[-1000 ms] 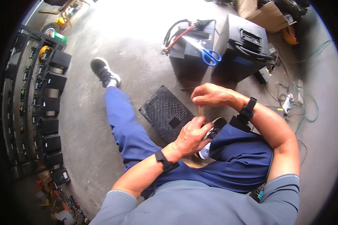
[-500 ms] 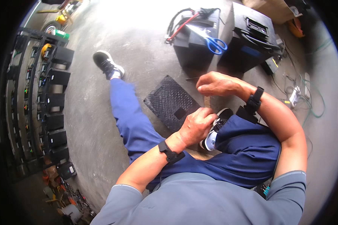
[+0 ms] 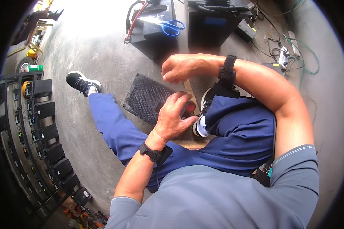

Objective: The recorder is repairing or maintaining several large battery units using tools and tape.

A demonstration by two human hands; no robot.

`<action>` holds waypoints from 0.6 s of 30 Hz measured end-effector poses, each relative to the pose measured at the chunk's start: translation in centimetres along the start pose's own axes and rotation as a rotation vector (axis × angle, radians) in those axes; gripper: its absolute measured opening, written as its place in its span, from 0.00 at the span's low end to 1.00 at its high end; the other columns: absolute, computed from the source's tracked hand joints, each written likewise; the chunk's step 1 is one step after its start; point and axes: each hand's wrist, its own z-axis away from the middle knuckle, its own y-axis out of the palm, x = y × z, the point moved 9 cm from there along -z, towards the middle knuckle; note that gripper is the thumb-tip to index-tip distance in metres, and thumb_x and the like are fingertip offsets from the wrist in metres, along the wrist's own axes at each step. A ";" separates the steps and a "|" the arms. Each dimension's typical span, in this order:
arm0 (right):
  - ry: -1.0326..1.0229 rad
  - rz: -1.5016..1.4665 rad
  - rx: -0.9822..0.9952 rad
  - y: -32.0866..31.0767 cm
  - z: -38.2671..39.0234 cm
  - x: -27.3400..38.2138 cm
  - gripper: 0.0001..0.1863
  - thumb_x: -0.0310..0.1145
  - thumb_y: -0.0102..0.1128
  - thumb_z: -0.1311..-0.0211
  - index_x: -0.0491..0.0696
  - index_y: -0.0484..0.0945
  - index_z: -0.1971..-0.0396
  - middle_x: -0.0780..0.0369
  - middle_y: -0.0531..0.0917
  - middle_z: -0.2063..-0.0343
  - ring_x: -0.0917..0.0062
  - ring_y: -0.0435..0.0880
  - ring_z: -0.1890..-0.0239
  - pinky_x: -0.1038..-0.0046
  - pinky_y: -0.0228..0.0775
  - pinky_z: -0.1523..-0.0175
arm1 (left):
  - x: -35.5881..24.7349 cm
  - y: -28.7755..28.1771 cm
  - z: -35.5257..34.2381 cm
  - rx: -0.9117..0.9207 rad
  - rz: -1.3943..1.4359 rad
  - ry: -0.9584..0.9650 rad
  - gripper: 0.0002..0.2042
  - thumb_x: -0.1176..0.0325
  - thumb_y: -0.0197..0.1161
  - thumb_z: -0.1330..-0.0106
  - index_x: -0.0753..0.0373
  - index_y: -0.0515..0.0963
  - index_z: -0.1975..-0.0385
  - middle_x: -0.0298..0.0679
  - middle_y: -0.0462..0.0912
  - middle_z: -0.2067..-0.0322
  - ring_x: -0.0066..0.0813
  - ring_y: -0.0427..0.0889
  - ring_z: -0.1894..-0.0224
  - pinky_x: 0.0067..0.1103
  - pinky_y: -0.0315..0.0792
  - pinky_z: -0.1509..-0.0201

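Note:
Between my left thumb and fingers sits a dark round object with a red centre (image 3: pixel 190 107); my left hand (image 3: pixel 171 119) appears closed around it, and its kind is unclear. Farther off, my right hand (image 3: pixel 180 68) has curled, pinched fingers; whatever they hold is too small to make out. Under and beyond my left hand a black rectangular panel with a crosshatched texture (image 3: pixel 143 96) lies on the floor, its near right part covered by the hand. A wooden strip (image 3: pixel 189 91) runs along its right side, beside my shoe.
Blue-handled scissors (image 3: pixel 171 27) lie on a black box with cables (image 3: pixel 154 44) ahead. A second black box (image 3: pixel 208 32) stands to its right. Cables and a white power strip (image 3: pixel 283 58) are at the right. A rack of black units (image 3: pixel 47 131) lines the left.
The whole view has shifted, so the scene sits farther left and up. My left hand has turned and its fingers have spread, revealing the round object. My right hand stays curled.

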 end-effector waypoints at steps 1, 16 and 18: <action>0.003 0.018 0.008 0.1 0.1 0.3 0.16 0.39 0.58 0.38 0.40 0.82 0.61 0.61 0.84 0.70 0.77 0.83 0.69 0.74 0.77 0.64 | 0.7 0.9 0.3 0.107 -0.011 -0.042 0.21 0.81 0.63 0.52 0.64 0.77 0.54 0.46 0.79 0.53 0.45 0.81 0.55 0.32 0.75 0.48; 0.018 0.007 -0.019 -0.3 0.4 0.5 0.18 0.38 0.56 0.36 0.40 0.80 0.55 0.59 0.84 0.68 0.74 0.83 0.65 0.71 0.76 0.60 | -0.4 1.2 0.0 0.096 -0.030 0.102 0.17 0.79 0.68 0.51 0.64 0.76 0.58 0.45 0.77 0.61 0.41 0.80 0.60 0.28 0.76 0.58; 0.015 0.012 -0.014 -0.3 0.4 0.4 0.18 0.39 0.56 0.36 0.40 0.80 0.55 0.58 0.84 0.68 0.74 0.83 0.65 0.71 0.76 0.60 | 0.1 0.9 0.2 0.077 0.038 -0.030 0.15 0.78 0.66 0.50 0.62 0.76 0.61 0.42 0.78 0.64 0.47 0.78 0.57 0.36 0.74 0.54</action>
